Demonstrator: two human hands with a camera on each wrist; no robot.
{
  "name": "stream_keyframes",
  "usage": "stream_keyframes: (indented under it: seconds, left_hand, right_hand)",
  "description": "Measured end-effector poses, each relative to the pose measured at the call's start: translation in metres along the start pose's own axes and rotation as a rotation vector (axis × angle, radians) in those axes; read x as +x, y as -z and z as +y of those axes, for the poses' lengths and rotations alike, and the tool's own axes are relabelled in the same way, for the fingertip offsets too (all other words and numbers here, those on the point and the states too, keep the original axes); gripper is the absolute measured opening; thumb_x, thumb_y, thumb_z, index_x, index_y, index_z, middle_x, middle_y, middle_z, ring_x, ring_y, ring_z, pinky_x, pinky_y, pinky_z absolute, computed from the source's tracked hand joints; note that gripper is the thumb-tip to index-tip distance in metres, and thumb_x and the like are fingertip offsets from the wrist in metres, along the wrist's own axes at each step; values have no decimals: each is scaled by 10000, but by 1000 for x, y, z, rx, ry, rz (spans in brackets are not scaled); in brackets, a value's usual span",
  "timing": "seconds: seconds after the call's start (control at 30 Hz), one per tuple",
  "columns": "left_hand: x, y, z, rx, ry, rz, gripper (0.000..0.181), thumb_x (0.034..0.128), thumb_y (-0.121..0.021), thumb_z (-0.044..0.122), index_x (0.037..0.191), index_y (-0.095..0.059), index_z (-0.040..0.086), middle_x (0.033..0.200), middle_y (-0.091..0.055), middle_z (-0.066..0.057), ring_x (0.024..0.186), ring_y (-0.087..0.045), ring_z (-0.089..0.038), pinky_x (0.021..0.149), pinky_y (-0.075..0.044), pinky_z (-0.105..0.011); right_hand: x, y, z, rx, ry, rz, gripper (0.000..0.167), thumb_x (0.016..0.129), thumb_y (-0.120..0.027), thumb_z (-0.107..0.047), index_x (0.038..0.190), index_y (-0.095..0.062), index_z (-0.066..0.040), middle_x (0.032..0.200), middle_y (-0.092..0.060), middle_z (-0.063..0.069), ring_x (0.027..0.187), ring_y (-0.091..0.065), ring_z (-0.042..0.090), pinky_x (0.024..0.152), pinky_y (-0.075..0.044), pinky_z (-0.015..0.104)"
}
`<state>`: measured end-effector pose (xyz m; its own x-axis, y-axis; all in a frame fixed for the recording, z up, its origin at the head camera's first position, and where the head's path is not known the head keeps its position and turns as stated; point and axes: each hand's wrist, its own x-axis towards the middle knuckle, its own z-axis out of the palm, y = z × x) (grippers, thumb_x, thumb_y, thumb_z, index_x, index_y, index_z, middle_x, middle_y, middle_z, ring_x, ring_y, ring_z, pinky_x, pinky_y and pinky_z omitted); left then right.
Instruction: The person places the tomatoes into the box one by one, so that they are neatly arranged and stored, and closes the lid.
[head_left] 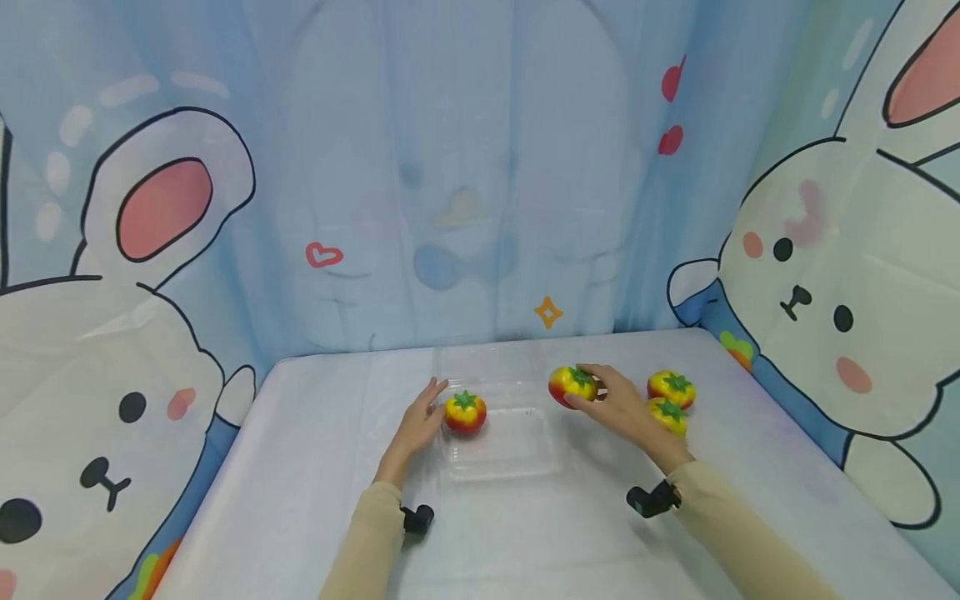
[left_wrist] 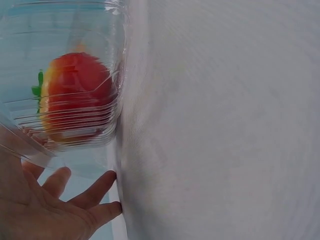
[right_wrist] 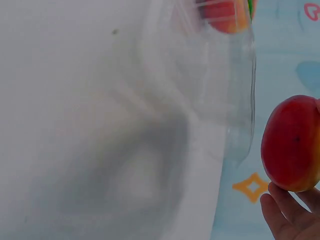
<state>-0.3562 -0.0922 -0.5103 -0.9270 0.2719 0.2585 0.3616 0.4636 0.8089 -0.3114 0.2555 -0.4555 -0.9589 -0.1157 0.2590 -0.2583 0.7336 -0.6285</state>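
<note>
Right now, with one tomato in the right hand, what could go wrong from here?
The held tomato could slip, since the right hand has it raised off the table.

The clear plastic container looks light and might shift or tip if bumped; its one tomato sits toward the left side.

Pulling back, the right hand might knock the two loose tomatoes, which appear close beside its wrist in the head view.

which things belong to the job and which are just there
Likely the job:
- held tomato-like fruit
- clear plastic container
- tomato-like fruit inside it
- two more tomato-like fruits

Just there:
- bunny-print curtain
- white tablecloth
</note>
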Motion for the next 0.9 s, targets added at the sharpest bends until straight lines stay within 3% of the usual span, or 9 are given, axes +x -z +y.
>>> stream_keyframes:
  seconds: [0.47,0.67,0.9]
  left_hand:
    - [1,0,1,-8,53,15,487,979,-455,95,1463,-460,38,1585,-271,-198,1432,-305,-383,1124,-346,-500]
    - [0,1,0,-5,14,14,489,968,-450,85,1451,-464,10,1572,-281,-231,1422,-314,-403,1110,-362,-513]
    - [1,1,2,3,40,11,486,971,-449,70,1452,-457,4,1575,-274,-227,1428,-300,-406,1110,-354,-525]
  right_hand:
    - [17,-62,-56,165,136,-71,586,883,-741,-308,1337,-552,9,1304,-584,178,1058,-594,294,880,-565,422]
    - [13,-89,-71,188,135,-118,571,869,-751,-301,1321,-572,-1,1291,-594,168,1048,-609,280,870,-568,418]
    - [8,-99,-80,179,123,-116,557,852,-764,-315,1295,-599,-22,1245,-620,130,987,-621,235,828,-577,375]
